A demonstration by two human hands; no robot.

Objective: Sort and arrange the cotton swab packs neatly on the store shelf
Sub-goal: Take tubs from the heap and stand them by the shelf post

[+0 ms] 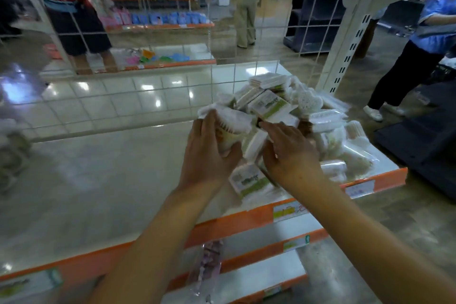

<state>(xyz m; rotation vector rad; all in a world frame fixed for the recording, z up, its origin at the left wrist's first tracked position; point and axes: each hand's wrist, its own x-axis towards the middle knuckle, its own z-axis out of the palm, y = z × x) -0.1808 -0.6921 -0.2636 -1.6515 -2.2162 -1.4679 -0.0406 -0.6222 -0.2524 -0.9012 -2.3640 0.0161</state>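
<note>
shelf: a pale store shelf (103, 180) with an orange front edge, bare across its left and middle; price labels (286, 211) sit along the edge further right.
heap: the cotton swab packs (303, 121) lie in a loose, jumbled pile at the right end of the shelf, against the wire grid back (148, 81) — none lined up yet.
left hand: the left hand (209, 153) is curled around a pack (230, 131) at the near-left side of the pile, fingers wrapped on it.
right hand: the right hand (288, 153) lies palm-down on the pile, fingers spread and pressing on packs; whether it grips any one i cannot tell.
loose pack: a green-labelled pack (250, 180) lies near the front edge, between the two wrists.
step: seemingly the sorting stage — pulling packs out of the heap.
next move: likely lift the held pack clear and set it on the bare stretch to the left, squared to the edge, with like packs together.
risk: tugging may slide neighbours off the front.
</note>
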